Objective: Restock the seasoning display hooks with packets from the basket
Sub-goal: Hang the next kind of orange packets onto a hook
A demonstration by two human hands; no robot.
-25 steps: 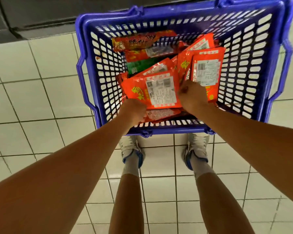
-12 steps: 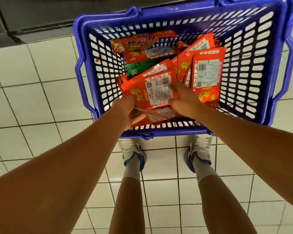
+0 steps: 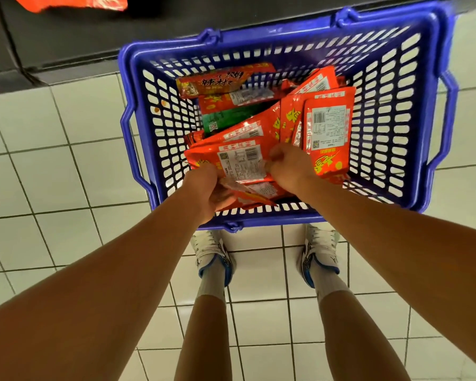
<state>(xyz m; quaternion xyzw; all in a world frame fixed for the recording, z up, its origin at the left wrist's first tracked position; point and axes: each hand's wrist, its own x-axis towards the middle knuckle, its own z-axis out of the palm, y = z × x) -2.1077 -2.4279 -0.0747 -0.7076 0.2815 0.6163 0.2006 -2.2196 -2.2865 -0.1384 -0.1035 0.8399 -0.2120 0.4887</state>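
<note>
Seasoning packets lie heaped inside the blue basket, most of them red-orange with white printed labels and barcodes facing up. One red packet lies at the near end of the basket, label up, and both hands are on it. The left hand grips its near left edge, fingers curled round it and round the thinner packets just under it. The right hand pinches its right edge, fingers curled, knuckles toward the camera. The two hands are close together, with only the label between them.

Just right of that packet, another red packet leans upright against its neighbours, barcode near the top. Beyond it toward the far end of the basket lies a green packet, partly buried, and past that a long red packet with dark lettering lies crosswise near the far wall.

The basket stands on a white tiled floor, its folded handles lying along the rim. Behind the far wall of the basket runs a dark base panel, and at the top left corner above it an orange-red packet shows in part. On the near side of the basket stand the person's feet in white and blue shoes, both toes close to the basket's near wall
</note>
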